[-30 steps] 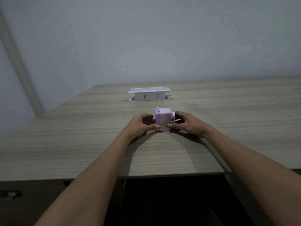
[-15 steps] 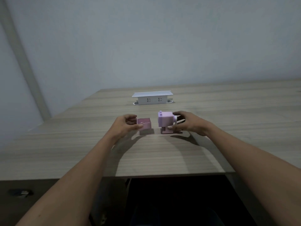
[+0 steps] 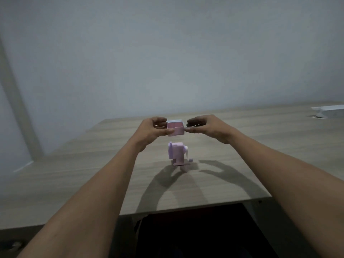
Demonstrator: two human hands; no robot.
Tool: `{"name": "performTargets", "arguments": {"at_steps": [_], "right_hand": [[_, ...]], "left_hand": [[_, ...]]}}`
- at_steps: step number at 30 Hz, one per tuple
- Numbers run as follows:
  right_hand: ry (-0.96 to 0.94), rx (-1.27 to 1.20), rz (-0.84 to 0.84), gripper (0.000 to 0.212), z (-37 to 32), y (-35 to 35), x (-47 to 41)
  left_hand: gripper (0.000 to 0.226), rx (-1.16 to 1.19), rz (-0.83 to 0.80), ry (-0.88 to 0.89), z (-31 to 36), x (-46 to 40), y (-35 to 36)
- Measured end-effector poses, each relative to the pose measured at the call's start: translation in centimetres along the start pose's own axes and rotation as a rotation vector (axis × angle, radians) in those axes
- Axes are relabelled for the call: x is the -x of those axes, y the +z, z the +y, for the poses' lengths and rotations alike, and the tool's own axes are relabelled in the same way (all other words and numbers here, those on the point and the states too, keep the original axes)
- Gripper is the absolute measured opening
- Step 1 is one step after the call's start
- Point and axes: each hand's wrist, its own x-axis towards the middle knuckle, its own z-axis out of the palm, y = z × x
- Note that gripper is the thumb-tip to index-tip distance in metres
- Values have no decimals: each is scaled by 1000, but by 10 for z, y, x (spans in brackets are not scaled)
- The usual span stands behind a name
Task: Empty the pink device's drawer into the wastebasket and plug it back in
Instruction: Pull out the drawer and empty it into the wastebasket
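bare table (image 3: 74,174) left of pink device (image 3: 176,155); socket box (image 3: 329,109) far right, well apart

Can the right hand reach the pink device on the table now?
Probably yes, but not at once: the right hand and left hand both hold the drawer above the pink device. Nothing else blocks it.
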Motion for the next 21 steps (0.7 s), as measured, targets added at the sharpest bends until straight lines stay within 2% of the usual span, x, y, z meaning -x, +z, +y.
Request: {"name": "performTargets", "arguments": {"at_steps": [9,14,18,21], "right_hand": [[0,-22,79,38,-4,-75,50],[43,27,160,37,1,-130,93],[77,78,225,38,-1,-170,133],[104,95,290,41,-1,-198,166]], "left_hand": [[66,38,-141,110,50,-17,76],[64,91,-260,167,77,-24,133],[46,138,-413,229,99,-21,179],[41,197,-481,267,116,-14,215]]}}
